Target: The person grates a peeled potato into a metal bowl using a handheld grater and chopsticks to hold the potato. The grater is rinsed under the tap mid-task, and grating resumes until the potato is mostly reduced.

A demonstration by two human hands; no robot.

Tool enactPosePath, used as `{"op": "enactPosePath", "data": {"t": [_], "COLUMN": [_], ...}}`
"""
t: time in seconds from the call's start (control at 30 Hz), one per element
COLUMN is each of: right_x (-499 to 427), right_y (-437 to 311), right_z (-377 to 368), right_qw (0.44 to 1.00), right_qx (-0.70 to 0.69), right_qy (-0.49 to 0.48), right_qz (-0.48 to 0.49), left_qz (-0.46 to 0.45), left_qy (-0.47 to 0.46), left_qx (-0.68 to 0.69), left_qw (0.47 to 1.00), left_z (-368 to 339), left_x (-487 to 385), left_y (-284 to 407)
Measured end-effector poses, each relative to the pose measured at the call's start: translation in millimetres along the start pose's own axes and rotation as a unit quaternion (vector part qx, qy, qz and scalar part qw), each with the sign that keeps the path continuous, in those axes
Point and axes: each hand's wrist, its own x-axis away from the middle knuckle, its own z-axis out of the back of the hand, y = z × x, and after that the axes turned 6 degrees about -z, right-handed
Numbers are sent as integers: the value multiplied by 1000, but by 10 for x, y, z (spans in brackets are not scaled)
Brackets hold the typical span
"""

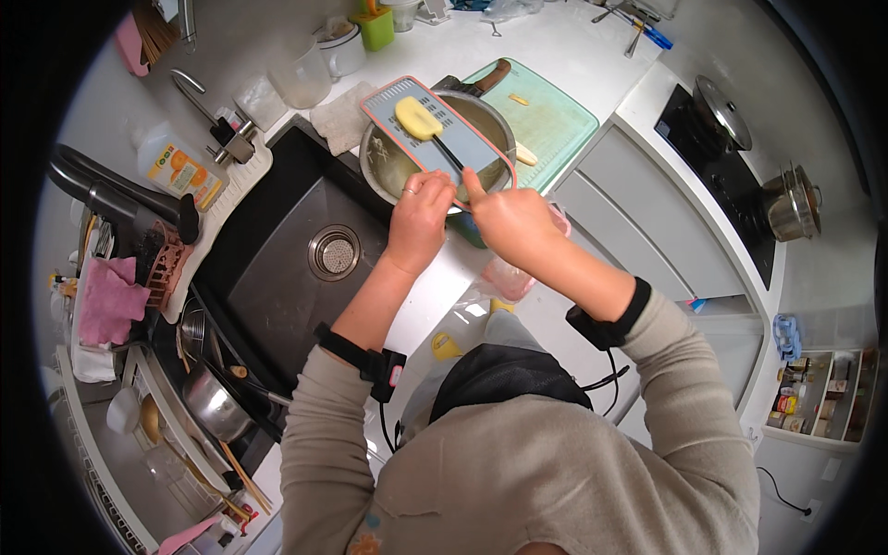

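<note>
A flat grater with a red-orange rim lies tilted across a metal bowl. On its grey face rests a pale yellow piece, apparently peeled potato, with a thin black handle or stick running from it toward me. My left hand grips the near end of the grater. My right hand is closed around the near end of the black handle, its index finger stretched along it. Beyond the bowl, a knife with a brown wooden handle lies on a green cutting board with small yellowish pieces.
A dark sink lies left of the bowl, with a faucet and detergent bottle behind. A cloth lies near the bowl. A plastic bag hangs at the counter edge. The stove with pots stands right.
</note>
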Motion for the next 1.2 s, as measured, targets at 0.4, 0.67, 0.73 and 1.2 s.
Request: {"op": "enactPosePath", "data": {"t": [0.4, 0.67, 0.73, 1.2], "right_x": [-417, 286, 398, 1112], "right_y": [238, 453, 462, 120], "right_z": [-55, 284, 271, 422], "right_qw": [953, 588, 597, 967], "right_qx": [-274, -751, -743, -225], "right_qy": [96, -140, -144, -45], "right_qz": [-91, -265, -265, -115], "left_qz": [5, 7, 6, 13], "left_qy": [-6, -23, -23, -20], "left_qx": [18, 16, 17, 17], "left_qw": [1000, 1000, 1000, 1000], "left_z": [46, 50, 45, 46], "left_x": [-5, -14, -14, -21], "left_y": [53, 47, 46, 61]}}
